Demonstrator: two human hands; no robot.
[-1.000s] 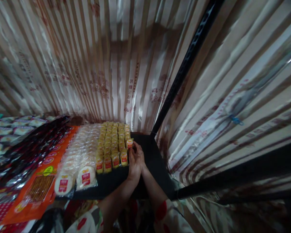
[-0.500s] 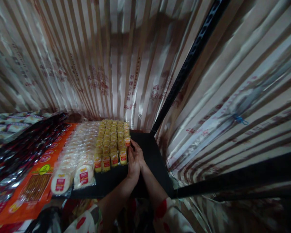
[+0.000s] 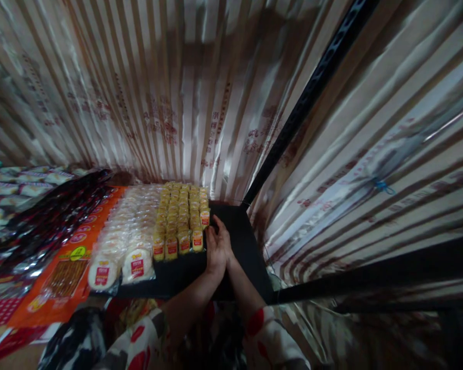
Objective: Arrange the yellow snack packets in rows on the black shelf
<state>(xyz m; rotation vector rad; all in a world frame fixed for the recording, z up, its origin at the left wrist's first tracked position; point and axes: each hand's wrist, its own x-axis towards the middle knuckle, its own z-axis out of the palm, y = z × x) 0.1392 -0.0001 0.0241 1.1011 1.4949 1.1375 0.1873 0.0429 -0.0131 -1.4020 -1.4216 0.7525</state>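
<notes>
On the black shelf, my left hand and my right hand are close against each other, fingers stretched forward. Anything between the palms is hidden. Just left of my fingertips stand rows of small yellow wrapped snack packets with red labels. The nearest, in the rightmost row, is a packet beside my left fingertips; I cannot tell if they touch. White round wrapped crackers fill two rows farther left.
Orange snack bags, dark shiny packs and white-wrapped packs lie to the left. A black metal post rises at the shelf's back right corner. Striped printed sheeting hangs behind and to the right.
The view has shifted, so the shelf and packets appear slightly higher and farther right. My hands sit slightly farther from the rightmost packets, still close together.
</notes>
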